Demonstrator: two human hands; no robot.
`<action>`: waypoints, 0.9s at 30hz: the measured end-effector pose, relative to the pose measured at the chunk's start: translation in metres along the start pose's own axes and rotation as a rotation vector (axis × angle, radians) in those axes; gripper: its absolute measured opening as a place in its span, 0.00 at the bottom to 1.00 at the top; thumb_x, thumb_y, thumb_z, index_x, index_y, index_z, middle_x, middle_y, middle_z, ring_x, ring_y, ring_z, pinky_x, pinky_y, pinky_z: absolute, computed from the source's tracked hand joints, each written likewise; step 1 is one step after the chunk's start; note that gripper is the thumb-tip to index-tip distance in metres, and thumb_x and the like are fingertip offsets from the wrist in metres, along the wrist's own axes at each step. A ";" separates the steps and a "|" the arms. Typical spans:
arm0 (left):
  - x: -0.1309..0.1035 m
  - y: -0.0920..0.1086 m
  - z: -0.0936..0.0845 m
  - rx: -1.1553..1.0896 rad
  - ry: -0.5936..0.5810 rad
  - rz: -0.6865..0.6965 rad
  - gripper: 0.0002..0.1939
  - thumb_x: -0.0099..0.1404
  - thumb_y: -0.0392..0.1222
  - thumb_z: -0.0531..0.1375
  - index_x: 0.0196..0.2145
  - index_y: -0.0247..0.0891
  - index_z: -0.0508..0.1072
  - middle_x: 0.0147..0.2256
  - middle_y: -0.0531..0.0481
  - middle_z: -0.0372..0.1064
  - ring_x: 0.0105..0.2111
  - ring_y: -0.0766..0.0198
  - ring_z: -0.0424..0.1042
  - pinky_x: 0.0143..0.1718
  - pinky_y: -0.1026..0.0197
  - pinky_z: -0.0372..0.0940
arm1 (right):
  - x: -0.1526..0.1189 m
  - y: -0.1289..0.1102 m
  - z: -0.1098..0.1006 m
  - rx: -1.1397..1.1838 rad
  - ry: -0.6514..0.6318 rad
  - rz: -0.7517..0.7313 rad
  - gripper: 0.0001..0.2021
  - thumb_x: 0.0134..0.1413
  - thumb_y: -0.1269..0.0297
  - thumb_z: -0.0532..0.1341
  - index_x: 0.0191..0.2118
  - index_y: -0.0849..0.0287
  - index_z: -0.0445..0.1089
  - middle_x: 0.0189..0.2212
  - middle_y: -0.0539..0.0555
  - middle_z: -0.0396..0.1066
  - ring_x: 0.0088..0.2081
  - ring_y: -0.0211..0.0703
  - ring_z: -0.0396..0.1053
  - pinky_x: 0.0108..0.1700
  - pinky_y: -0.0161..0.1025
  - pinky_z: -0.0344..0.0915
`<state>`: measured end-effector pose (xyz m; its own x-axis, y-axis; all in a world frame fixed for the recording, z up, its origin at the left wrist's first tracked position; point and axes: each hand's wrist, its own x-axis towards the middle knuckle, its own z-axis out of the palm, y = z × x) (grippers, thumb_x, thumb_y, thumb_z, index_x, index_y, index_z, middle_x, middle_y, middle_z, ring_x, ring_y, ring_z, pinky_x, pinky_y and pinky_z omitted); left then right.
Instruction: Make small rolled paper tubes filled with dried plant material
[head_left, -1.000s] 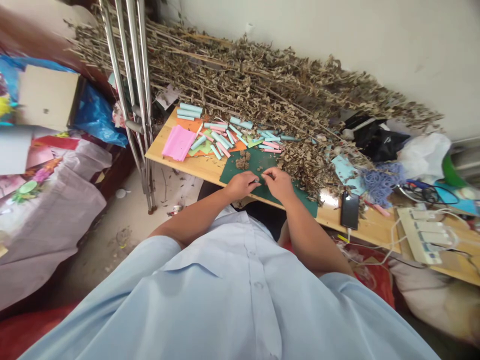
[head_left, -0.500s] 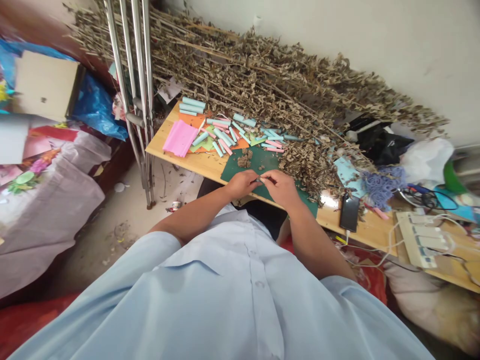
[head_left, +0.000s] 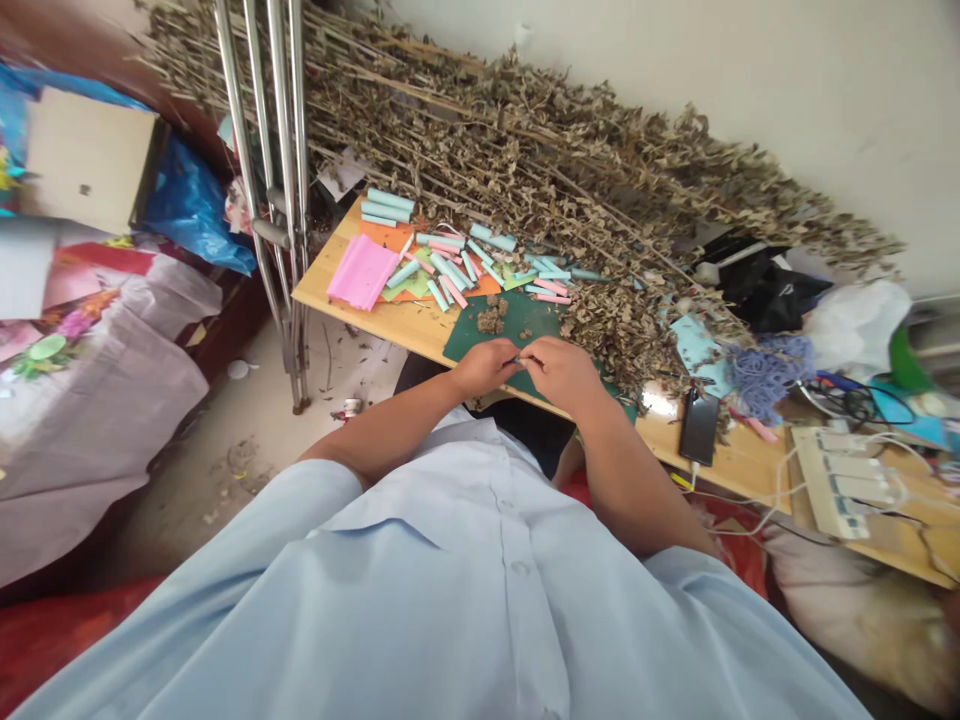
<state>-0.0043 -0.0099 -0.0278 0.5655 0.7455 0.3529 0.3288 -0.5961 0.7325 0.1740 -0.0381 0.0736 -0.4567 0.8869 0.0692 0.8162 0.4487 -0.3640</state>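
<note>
Both hands are meeting over the near edge of the green cutting mat: the left hand and the right hand are pinching a small, thin, dark piece between their fingertips, fingers narrowed around it. What that piece is cannot be told at this size; it looks like a bit of dried stem or leaf.

Judging by the table, a good share of work is already lying finished: many rolled paper tubes in blue and pink are scattered beside the pink paper sheets, and a small heap of crumbled leaf is sitting on the mat. Much appears to be left, since the big pile of dried branches is spreading along the wall.

Compared with a second ago, the hands are sitting closer together, fingertips now touching, and the view is shifting slightly.
</note>
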 end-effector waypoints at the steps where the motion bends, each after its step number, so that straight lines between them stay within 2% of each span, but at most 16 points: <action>1: 0.000 -0.001 0.001 0.001 0.000 0.003 0.12 0.72 0.43 0.56 0.33 0.35 0.73 0.33 0.45 0.69 0.37 0.60 0.70 0.40 0.60 0.65 | 0.002 0.000 -0.001 -0.021 -0.024 -0.004 0.08 0.62 0.69 0.58 0.38 0.56 0.76 0.38 0.56 0.76 0.42 0.48 0.72 0.46 0.41 0.65; 6: 0.000 -0.004 0.004 -0.001 0.006 0.020 0.15 0.73 0.46 0.55 0.34 0.35 0.74 0.34 0.44 0.70 0.37 0.60 0.71 0.41 0.60 0.65 | 0.011 -0.001 -0.007 -0.025 -0.104 0.003 0.07 0.61 0.70 0.59 0.38 0.56 0.76 0.38 0.56 0.76 0.41 0.47 0.71 0.45 0.40 0.63; 12: 0.000 -0.006 0.005 0.006 0.023 0.042 0.18 0.75 0.49 0.53 0.33 0.35 0.73 0.33 0.44 0.70 0.36 0.60 0.70 0.40 0.60 0.64 | 0.017 -0.002 -0.010 0.004 -0.110 0.076 0.04 0.58 0.68 0.63 0.35 0.56 0.76 0.34 0.53 0.76 0.36 0.45 0.70 0.41 0.39 0.61; 27: 0.000 -0.004 0.003 -0.002 0.022 0.049 0.23 0.76 0.55 0.51 0.31 0.36 0.72 0.33 0.44 0.71 0.35 0.60 0.71 0.39 0.60 0.64 | 0.032 -0.004 -0.016 -0.068 -0.254 0.125 0.06 0.56 0.66 0.64 0.31 0.55 0.79 0.32 0.52 0.78 0.35 0.44 0.71 0.39 0.38 0.60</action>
<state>-0.0032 -0.0088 -0.0329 0.5638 0.7221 0.4009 0.2995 -0.6311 0.7156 0.1612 -0.0095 0.0922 -0.4176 0.8839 -0.2104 0.8900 0.3512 -0.2909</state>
